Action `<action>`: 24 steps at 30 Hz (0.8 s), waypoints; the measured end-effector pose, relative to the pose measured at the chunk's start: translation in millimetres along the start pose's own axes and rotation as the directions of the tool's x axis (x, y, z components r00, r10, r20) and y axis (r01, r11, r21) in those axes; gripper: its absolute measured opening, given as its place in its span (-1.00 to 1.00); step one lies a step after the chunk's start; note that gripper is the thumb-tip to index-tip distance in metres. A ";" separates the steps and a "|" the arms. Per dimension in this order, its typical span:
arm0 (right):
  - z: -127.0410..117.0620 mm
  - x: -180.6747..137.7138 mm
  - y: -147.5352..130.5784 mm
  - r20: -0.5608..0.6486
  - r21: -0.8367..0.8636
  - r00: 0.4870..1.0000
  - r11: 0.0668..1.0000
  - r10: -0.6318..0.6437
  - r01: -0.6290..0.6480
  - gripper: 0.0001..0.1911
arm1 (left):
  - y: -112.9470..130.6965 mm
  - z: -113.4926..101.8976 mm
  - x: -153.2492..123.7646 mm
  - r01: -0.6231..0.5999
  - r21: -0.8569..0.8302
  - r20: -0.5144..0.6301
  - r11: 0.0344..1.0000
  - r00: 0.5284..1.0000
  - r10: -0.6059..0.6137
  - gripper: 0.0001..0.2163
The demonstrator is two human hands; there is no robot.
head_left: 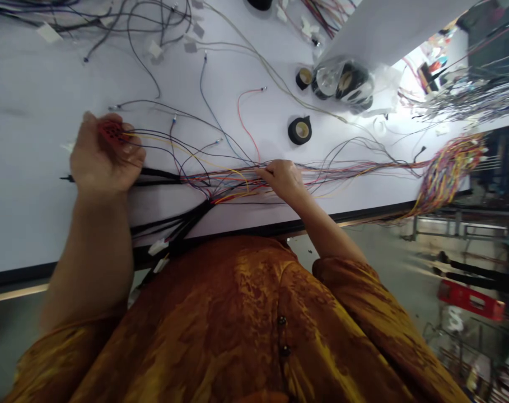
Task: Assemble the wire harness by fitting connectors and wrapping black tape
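Observation:
My left hand is curled around a red connector block with several dark holes. Dark blue wires and a yellow wire run out of the block to the right. My right hand pinches a long bundle of thin coloured wires lying along the table. Several loose wires with metal terminals fan out above the bundle, among them a red wire and a blue wire. Black sleeved branches leave the bundle at the lower left, near a white connector.
A black tape roll lies beyond my right hand, with a smaller roll and bagged rolls farther back. Dark cables lie at the upper left. A tangled coloured wire bundle hangs over the table edge at right.

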State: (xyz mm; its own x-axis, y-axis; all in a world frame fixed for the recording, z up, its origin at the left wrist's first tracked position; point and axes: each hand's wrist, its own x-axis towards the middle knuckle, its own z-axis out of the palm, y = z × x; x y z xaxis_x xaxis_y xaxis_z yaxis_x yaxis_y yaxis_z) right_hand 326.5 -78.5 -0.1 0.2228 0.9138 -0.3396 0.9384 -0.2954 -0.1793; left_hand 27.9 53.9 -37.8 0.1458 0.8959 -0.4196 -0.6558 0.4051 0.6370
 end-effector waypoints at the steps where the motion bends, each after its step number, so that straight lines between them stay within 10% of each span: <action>1: -1.0 0.3 -4.0 0.010 -0.036 1.000 0.999 0.015 -0.015 -0.52 | 0.0 0.1 -0.5 -0.006 -0.002 0.003 1.000 1.000 0.006 -0.47; 9: 10.8 4.1 -24.6 0.011 -0.053 0.998 0.997 -0.054 0.055 -0.74 | 0.5 0.5 -0.8 0.009 0.012 -0.005 1.000 1.000 -0.009 -0.47; 17: 21.4 -4.9 15.7 -0.054 0.534 0.984 0.828 -0.171 0.173 -0.92 | -1.2 0.6 -1.9 -0.001 0.028 -0.013 1.000 1.000 0.001 -0.49; 24: 6.5 -11.9 48.9 0.025 0.716 0.974 0.684 -0.227 0.141 -0.51 | -4.6 1.6 2.6 -0.039 0.041 -0.047 0.998 0.998 0.041 -0.53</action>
State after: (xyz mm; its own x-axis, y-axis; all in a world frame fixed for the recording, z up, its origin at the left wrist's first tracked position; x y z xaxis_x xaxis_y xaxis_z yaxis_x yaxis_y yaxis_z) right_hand 368.0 -105.7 -10.9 -0.0026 0.9498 -0.3128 0.4844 -0.2725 -0.8314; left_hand 32.5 54.7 -40.8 0.0836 0.9022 -0.4232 -0.6298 0.3770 0.6792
